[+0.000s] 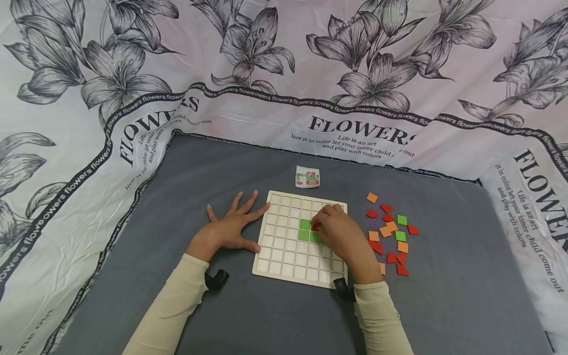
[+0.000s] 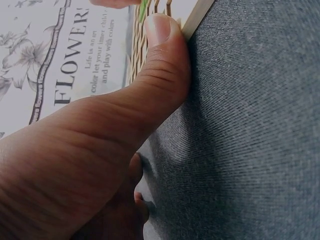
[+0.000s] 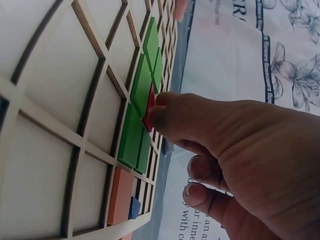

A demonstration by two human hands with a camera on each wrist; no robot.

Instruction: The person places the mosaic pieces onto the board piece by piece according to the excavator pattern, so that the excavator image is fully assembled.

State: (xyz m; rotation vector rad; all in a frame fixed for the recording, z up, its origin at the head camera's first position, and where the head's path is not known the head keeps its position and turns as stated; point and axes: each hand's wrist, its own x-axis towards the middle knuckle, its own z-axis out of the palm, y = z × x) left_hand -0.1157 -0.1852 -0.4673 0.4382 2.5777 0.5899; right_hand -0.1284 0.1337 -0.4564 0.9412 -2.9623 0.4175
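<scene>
Five fingers spread wide on the left hand [image 1: 228,229]; on my feed I see its thumb resting at the edge of a pale, gridded wooden board [image 1: 284,242]. Between the hands, bright green squares [image 1: 304,230] fill some cells. Just beside them, the right hand [image 1: 343,236] pinches a flat, deep red piece [image 1: 316,227], partly hidden. Right of that hand, loose red, orange and green pieces [image 1: 401,220] scatter across the grey surface [image 1: 452,276].
</scene>
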